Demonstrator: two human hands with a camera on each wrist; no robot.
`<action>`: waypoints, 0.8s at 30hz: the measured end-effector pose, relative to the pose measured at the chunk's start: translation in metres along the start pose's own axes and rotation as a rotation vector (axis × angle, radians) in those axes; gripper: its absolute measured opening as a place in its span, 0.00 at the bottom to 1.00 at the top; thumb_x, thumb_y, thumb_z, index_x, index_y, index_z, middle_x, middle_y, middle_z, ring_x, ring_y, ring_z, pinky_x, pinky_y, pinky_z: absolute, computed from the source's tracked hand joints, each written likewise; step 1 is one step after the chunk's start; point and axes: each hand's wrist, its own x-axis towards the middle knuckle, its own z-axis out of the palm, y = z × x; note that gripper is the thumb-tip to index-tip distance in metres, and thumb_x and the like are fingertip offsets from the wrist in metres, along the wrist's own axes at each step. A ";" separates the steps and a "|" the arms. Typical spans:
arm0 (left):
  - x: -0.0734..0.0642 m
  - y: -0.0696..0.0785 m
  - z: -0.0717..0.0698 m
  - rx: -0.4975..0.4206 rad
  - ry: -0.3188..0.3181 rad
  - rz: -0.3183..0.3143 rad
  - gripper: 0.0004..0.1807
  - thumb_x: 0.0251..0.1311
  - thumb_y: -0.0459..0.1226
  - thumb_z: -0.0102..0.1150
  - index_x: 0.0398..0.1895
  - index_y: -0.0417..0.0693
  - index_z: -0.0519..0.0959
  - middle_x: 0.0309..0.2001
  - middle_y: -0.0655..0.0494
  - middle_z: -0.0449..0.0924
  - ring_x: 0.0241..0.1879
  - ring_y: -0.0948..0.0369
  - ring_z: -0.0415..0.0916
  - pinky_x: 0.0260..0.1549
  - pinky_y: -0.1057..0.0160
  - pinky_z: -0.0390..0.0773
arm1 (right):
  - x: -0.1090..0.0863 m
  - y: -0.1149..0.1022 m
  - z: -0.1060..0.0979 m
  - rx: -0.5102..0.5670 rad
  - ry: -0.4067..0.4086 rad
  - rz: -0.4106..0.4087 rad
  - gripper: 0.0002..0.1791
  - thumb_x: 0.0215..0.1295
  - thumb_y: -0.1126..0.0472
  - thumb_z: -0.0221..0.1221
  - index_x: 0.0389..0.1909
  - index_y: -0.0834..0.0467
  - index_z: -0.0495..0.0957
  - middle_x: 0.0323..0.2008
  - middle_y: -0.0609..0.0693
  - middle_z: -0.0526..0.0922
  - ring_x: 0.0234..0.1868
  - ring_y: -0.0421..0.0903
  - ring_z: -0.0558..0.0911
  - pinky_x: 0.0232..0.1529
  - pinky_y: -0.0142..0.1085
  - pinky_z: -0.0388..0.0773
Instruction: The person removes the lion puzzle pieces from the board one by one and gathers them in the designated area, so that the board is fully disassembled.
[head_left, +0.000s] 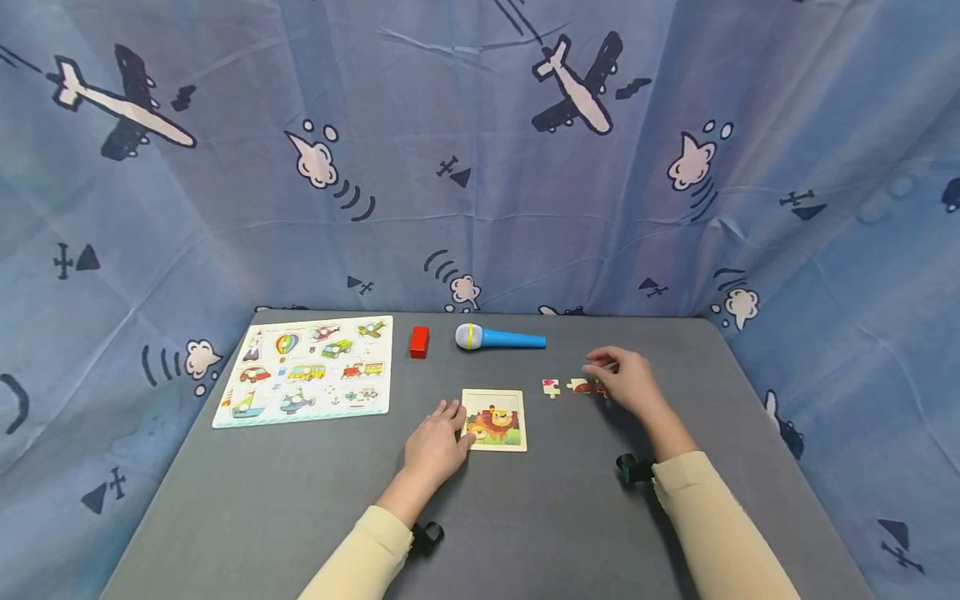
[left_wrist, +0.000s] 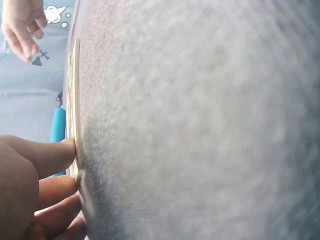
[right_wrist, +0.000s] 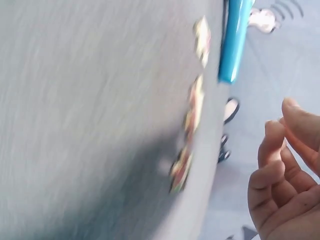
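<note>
A small square picture puzzle board [head_left: 496,421] with a lion lies on the table. My left hand [head_left: 437,442] rests at its left side, the thumb over the lower left edge; in the left wrist view thumb and fingertips touch the board's edge [left_wrist: 76,100]. My right hand [head_left: 626,379] hovers over the right end of a short row of jigsaw pieces, fingers loosely bent, nothing visible between them. One puzzle piece [head_left: 551,387] lies apart at the row's left; another piece [head_left: 578,385] is beside it. The piece at the right end [right_wrist: 181,170] is partly hidden by the hand in the head view.
Behind the board lies a blue toy microphone [head_left: 510,339], with a red block [head_left: 419,342] to its left. A large vehicle picture board [head_left: 307,367] covers the table's back left. A patterned blue curtain [head_left: 480,167] hangs behind the grey table [head_left: 525,525].
</note>
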 end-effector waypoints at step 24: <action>0.001 -0.002 -0.003 -0.027 -0.037 -0.013 0.31 0.63 0.49 0.67 0.68 0.50 0.76 0.72 0.54 0.71 0.74 0.52 0.64 0.64 0.44 0.73 | -0.025 -0.090 0.067 0.109 -0.088 -0.134 0.13 0.67 0.58 0.66 0.49 0.58 0.84 0.38 0.49 0.87 0.32 0.41 0.83 0.30 0.35 0.80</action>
